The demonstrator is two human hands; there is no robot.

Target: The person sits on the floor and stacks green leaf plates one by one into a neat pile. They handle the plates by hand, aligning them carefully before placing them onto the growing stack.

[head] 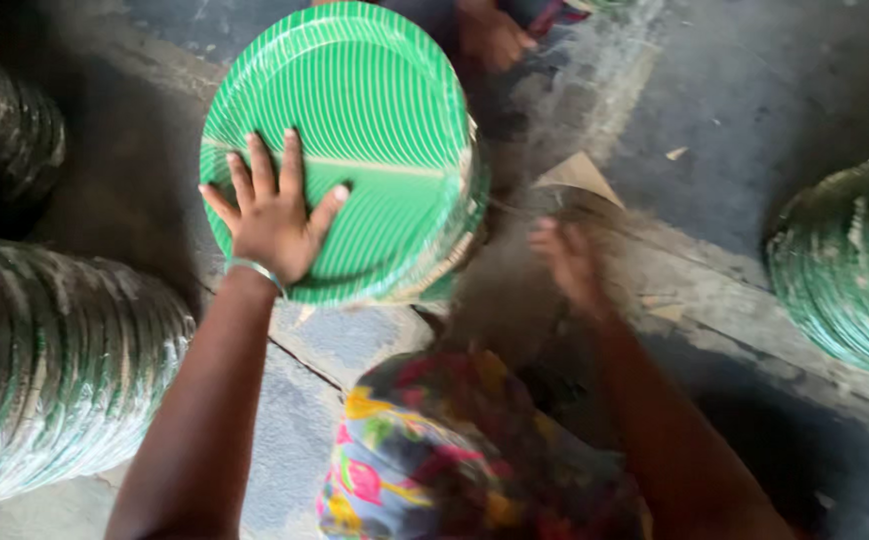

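Observation:
My left hand lies flat with fingers spread on the top plate of a stack of green paper plates with thin white stripes. The stack stands on the floor in front of me. My right hand is blurred, off to the right of the stack, above the floor, fingers loosely apart and holding nothing. A thin bangle circles my left wrist.
Long rolls of stacked green plates lie at the left and far left top; another stack sits at the right edge. Another person's foot shows at the top. A cardboard scrap lies on the cracked concrete floor. My colourful clothing fills the bottom.

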